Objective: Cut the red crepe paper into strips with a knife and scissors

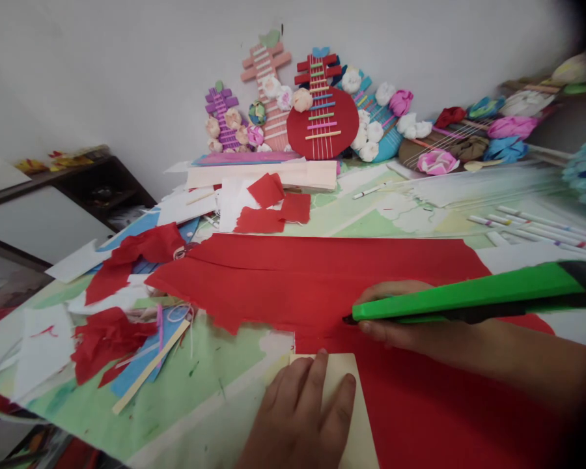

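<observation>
A large sheet of red paper (273,280) with torn edges spreads across the table. My right hand (395,326) grips a green utility knife (459,293), its dark tip close to the red paper near the middle of the view. Fingers spread, my left hand (303,410) presses down on a cream-coloured card strip (356,404). That strip lies over the edge of the red paper, just below the knife's tip. Whether the tip touches the paper I cannot tell.
Red scraps (110,339) and a wooden strip (151,368) litter the left side. Small red pieces (266,190) lie further back. Decorated paper lute models (322,120) lean on the wall. Thin white sticks (551,228) rest at the right.
</observation>
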Motion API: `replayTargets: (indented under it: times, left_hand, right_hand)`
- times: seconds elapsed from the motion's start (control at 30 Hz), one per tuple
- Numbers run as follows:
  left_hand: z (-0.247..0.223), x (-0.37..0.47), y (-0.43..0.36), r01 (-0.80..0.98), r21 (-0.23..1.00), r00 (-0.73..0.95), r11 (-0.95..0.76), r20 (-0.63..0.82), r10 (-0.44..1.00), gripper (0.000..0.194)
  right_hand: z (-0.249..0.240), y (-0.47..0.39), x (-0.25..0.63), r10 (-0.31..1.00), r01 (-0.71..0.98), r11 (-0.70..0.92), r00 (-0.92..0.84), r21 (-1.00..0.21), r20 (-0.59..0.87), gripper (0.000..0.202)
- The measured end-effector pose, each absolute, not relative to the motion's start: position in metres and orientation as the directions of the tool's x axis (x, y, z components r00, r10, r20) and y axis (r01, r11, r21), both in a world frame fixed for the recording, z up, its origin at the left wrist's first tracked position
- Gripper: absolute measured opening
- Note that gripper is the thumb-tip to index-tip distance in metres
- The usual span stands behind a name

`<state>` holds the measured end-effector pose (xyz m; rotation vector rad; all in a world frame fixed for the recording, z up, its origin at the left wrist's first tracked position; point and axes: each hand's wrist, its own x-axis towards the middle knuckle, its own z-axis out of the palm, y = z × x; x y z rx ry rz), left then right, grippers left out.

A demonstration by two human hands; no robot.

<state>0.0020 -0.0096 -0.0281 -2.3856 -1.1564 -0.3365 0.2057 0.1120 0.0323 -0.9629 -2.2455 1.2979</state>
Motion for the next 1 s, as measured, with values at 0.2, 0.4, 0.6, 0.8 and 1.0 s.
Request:
replayTargets:
  times: [0.2, 0.4, 0.6, 0.8, 1.0]
  left_hand:
    - [-0.028, 0.008, -0.008, 0.794, -0.272, 0.606, -0.544, 0.434, 0.667, 0.027]
    - [-0.033, 0.015, -0.007, 0.828, -0.205, 0.547, -0.522, 0.503, 0.669, 0.023]
    - [-0.031, 0.017, -0.007, 0.834, -0.179, 0.533, -0.522, 0.507, 0.678, 0.021]
    - [-0.025, 0.018, -0.005, 0.840, -0.145, 0.505, -0.523, 0.562, 0.655, 0.023]
    - [-0.020, 0.017, -0.002, 0.809, -0.170, 0.559, -0.563, 0.520, 0.646, 0.027]
  right_hand:
    - [0.032, 0.107, 0.192, 0.757, 0.363, 0.051, -0.622, -0.930, -0.202, 0.021]
    - [0.036, 0.111, 0.184, 0.754, 0.324, 0.009, -0.624, -0.946, -0.206, 0.011]
    - [0.046, 0.107, 0.180, 0.787, 0.313, -0.080, -0.563, -0.946, -0.253, 0.012]
    - [0.034, 0.114, 0.164, 0.736, 0.120, -0.111, -0.657, -0.987, -0.163, 0.019]
    - [0.011, 0.121, 0.164, 0.659, -0.021, -0.422, -0.694, -0.907, -0.291, 0.013]
